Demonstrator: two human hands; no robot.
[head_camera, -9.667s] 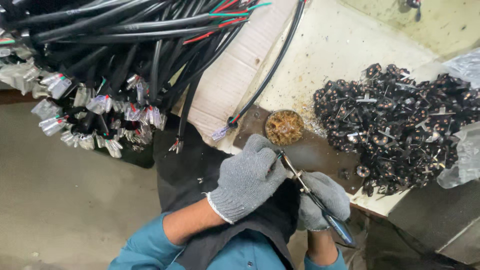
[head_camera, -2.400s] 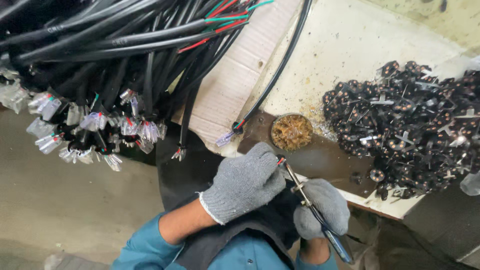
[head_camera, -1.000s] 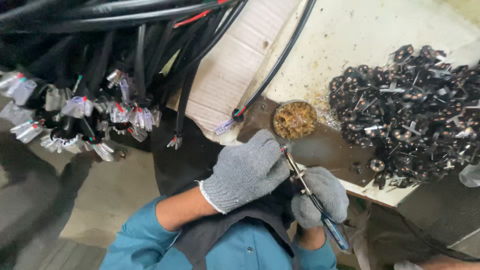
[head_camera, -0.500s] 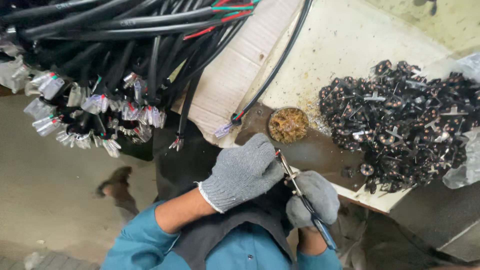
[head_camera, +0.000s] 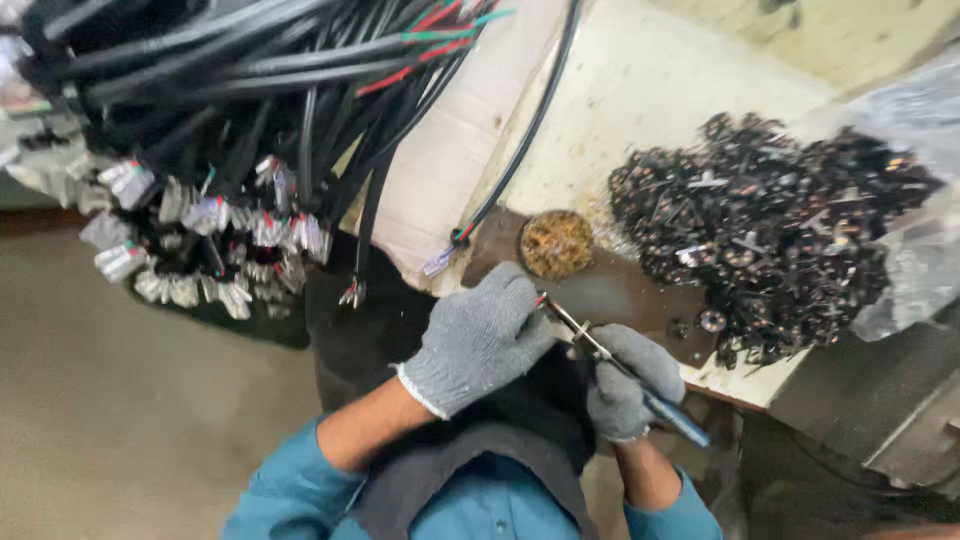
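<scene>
Our left hand, in a grey glove, pinches a small wire end. Our right hand grips thin pliers, whose tip touches it. Just beyond sit a round dish, a pile of dark metal bits and hanging black cables.

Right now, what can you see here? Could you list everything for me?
cable bundle: many, black with a few red and green wires, hanging upper left
cable ends: many, clear-wrapped, at the bundle's foot
single cable: one, black, lying across the bench
round dish: one, brownish, on the bench
small parts heap: many, black, right
plastic bag: one, clear, far right
pliers: one, blue-handled
left hand: grey glove, at the pliers' tip
right hand: grey glove, gripping the pliers
</scene>
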